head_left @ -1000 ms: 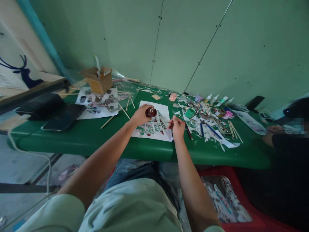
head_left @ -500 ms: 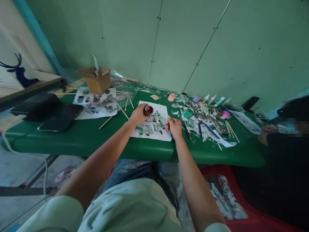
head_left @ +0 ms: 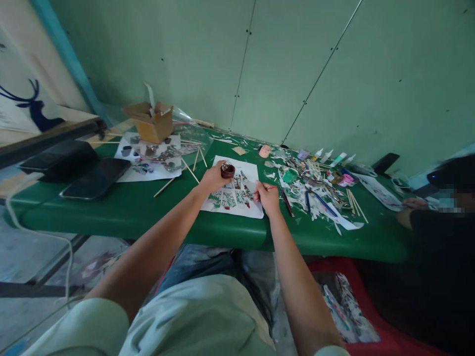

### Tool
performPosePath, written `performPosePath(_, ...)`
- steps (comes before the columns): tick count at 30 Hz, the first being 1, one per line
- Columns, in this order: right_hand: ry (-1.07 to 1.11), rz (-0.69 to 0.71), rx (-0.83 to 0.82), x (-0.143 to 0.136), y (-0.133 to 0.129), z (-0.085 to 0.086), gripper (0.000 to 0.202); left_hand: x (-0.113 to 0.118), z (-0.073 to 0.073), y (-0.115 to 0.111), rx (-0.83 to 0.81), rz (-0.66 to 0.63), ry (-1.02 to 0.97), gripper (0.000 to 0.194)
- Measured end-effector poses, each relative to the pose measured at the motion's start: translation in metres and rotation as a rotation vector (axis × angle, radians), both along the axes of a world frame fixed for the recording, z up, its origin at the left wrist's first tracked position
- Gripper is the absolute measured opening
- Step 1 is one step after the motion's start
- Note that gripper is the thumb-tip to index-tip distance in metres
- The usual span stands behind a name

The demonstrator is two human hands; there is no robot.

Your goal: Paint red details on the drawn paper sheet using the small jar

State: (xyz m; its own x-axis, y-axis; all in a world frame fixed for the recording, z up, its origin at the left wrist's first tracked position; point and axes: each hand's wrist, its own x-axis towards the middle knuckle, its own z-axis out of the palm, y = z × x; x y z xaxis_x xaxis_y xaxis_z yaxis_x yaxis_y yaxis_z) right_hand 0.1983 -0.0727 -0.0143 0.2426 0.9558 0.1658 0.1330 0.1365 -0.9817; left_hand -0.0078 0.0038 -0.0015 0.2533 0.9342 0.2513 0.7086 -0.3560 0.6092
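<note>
My left hand [head_left: 215, 178] is closed around a small jar of dark red paint [head_left: 227, 171], held over the upper left of a white sheet [head_left: 247, 212]. On that sheet lie several patterned pieces [head_left: 228, 198] in green, dark red and white. My right hand [head_left: 266, 196] rests at the sheet's right edge, its fingers pinched on a thin paintbrush [head_left: 272, 187] with a reddish handle. The brush's tip is too small to make out. A dark pen-like tool [head_left: 286, 202] lies just right of this hand.
Scraps, a green paint pot [head_left: 290, 174] and blue-handled tweezers [head_left: 322, 201] clutter the right side. Behind them stand small bottles [head_left: 338, 158]. To the left are a cardboard box [head_left: 154, 126], wooden sticks [head_left: 190, 170] and a phone [head_left: 94, 178]. Another person's hand [head_left: 414, 203] is far right.
The view has shifted slightly. The paint jar seems tilted a little differently in my left hand. My right hand keeps its pinch on the brush, nearly in the same place.
</note>
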Motion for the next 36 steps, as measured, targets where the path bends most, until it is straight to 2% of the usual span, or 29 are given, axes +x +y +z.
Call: performPosePath(36, -0.074, -0.01, 0.005, -0.0006, -0.002, 0.0019, 0.038, 0.0004, -0.0004, 0.0003, 0.041, -0.018, 0.002, 0.076)
